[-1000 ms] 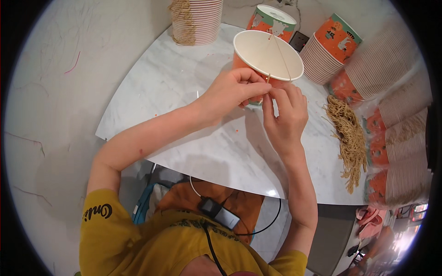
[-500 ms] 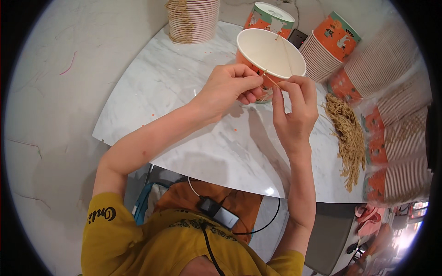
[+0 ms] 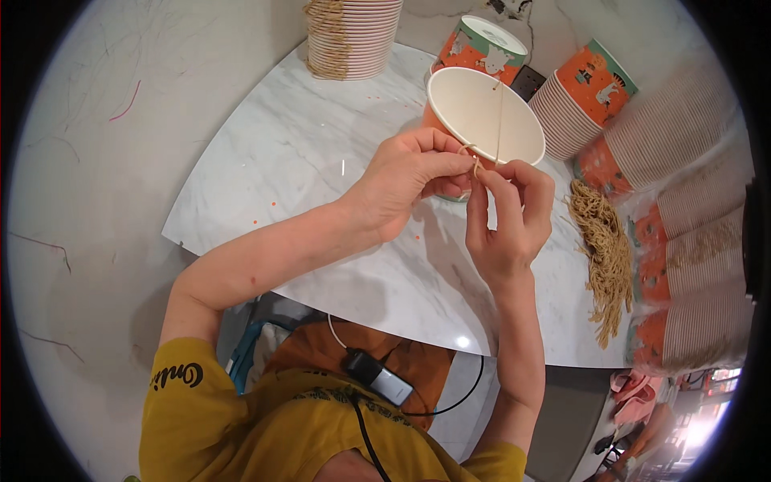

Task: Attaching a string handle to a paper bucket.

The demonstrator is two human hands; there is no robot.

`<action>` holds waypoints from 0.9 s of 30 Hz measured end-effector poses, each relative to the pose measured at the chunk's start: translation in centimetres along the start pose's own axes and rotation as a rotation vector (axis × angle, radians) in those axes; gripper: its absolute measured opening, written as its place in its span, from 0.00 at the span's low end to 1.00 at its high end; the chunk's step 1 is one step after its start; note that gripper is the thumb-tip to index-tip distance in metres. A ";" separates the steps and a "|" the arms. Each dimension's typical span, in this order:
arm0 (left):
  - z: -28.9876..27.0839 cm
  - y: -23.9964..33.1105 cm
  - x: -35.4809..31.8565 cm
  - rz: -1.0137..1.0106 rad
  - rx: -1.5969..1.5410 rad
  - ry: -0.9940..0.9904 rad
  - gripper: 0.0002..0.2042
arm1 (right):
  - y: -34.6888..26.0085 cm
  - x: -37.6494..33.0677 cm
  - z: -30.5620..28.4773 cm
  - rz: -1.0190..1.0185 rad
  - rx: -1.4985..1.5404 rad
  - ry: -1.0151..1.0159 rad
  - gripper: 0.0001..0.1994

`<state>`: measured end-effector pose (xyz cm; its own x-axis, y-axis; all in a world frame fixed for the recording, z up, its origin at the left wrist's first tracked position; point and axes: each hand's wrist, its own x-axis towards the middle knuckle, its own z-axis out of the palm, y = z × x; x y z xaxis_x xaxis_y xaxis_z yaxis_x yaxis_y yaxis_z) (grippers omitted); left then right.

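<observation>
Cup [image 3: 470, 112]: white inside, orange outside. String [image 3: 499, 120]: tan.
Table [image 3: 273, 161]: white, grey marble veining. String bundle [image 3: 602, 261]: matching tan. Rear cup [image 3: 484, 58]: green and orange, white animal print. Shirt [image 3: 193, 410]: mustard yellow, black lettering.

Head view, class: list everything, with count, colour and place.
Bucket: one, orange, white, beyond hands
String: one, tan, across bucket mouth
Stack with strings: one, white, tan, upper left
Upturned bucket: at least one, orange, green, behind
Leaning stack: one, orange, white, upper right
Wrapped stacks: about four, orange, white, right
String bundle: one, tan, right
Table: one, white, centre
Device: one, black, silver, lower centre
Fabric: one, orange, below table
Cloth: one, pink, lower right
Shirt: one, yellow, bottom
Left hand: one, bare, pinching string
Right hand: one, bare, pinching string
</observation>
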<state>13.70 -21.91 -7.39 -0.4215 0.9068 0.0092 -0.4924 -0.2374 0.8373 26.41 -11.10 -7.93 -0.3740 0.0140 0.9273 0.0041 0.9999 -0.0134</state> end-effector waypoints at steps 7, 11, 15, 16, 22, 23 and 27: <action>-0.7 -0.7 0.6 -0.039 -0.240 -0.038 0.05 | 0.3 -0.5 -0.2 -0.115 -0.115 -0.031 0.15; -0.9 -0.6 0.9 -0.132 -0.320 -0.063 0.07 | 0.2 -0.5 -0.3 -0.058 -0.093 -0.051 0.14; -0.7 -0.5 0.8 -0.147 -0.340 -0.093 0.08 | 0.0 -0.6 -0.2 0.126 0.054 -0.044 0.12; -0.6 -0.6 0.8 -0.152 -0.341 -0.098 0.08 | -0.1 -0.7 -0.2 0.212 0.117 -0.038 0.12; -1.0 -1.3 0.6 -0.142 -0.266 -0.080 0.06 | -0.9 -0.7 -0.1 0.401 0.362 -0.045 0.11; -1.0 -1.4 0.6 -0.136 -0.256 -0.090 0.05 | -0.9 -0.7 -0.1 0.401 0.357 -0.045 0.11; -0.7 -1.5 0.5 -0.118 -0.247 -0.109 0.05 | -0.8 -0.8 -0.2 0.404 0.386 -0.028 0.11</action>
<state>13.66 -21.40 -9.01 -0.2722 0.9622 -0.0106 -0.7091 -0.1931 0.6781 26.88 -11.91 -8.55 -0.4373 0.3904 0.8101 -0.1858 0.8422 -0.5062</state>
